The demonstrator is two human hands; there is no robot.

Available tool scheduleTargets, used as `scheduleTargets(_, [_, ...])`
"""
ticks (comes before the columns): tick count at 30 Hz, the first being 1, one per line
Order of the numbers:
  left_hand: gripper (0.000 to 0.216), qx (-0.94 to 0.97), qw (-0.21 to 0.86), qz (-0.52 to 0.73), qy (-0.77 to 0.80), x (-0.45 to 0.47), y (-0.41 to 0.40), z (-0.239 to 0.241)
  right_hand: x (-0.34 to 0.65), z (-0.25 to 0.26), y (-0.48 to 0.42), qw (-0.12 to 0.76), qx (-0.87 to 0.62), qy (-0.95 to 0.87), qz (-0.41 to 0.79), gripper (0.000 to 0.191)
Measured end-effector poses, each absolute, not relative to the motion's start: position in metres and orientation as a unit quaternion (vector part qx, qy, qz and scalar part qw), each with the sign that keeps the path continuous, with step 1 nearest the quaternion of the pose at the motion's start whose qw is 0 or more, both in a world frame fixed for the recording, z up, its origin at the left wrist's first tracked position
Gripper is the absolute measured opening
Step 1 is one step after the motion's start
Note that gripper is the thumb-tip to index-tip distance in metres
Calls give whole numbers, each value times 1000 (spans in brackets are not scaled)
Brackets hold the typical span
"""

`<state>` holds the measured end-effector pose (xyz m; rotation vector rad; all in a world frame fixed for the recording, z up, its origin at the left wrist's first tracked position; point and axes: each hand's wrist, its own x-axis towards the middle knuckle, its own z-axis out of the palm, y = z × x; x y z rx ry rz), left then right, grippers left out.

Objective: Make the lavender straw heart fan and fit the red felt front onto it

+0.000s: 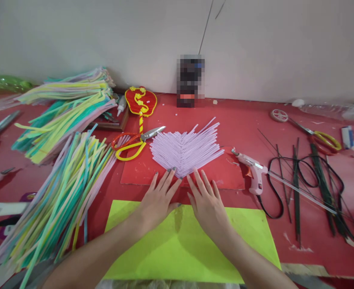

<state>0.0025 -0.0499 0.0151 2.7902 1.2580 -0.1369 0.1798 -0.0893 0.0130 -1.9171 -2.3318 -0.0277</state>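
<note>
A heart-shaped fan of pale purple strips lies on a red card in the middle of the red table. My left hand lies flat with fingers spread, its fingertips touching the lower tip of the purple piece. My right hand lies flat beside it, fingers stretched toward the same tip. Both hands hold nothing. Their wrists rest over a lime-green sheet at the table's near edge.
Piles of pastel strips cover the left side. Orange-and-yellow scissors and a red and yellow ornament lie behind the purple piece. A pink glue gun, dark wires and yellow-handled scissors lie at the right.
</note>
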Motion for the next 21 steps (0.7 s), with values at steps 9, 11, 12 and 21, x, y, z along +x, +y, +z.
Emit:
scheduleTargets(9, [64,909,40,-44,413,2,-50,14,181,13,-89,53,-632,-773,-21,44])
scheduleTargets(11, [64,909,39,-48,412,2,-50,14,180,13,-89,53,-632,-773,-20,44])
scheduleTargets(12, [64,909,39,-49,411,2,-49,15,180,13,-90,53,-632,-773,-19,44])
scheduleTargets(21, [63,910,16,-39,413,3,-49,13,179,13,-89,52,-632,-773,-21,44])
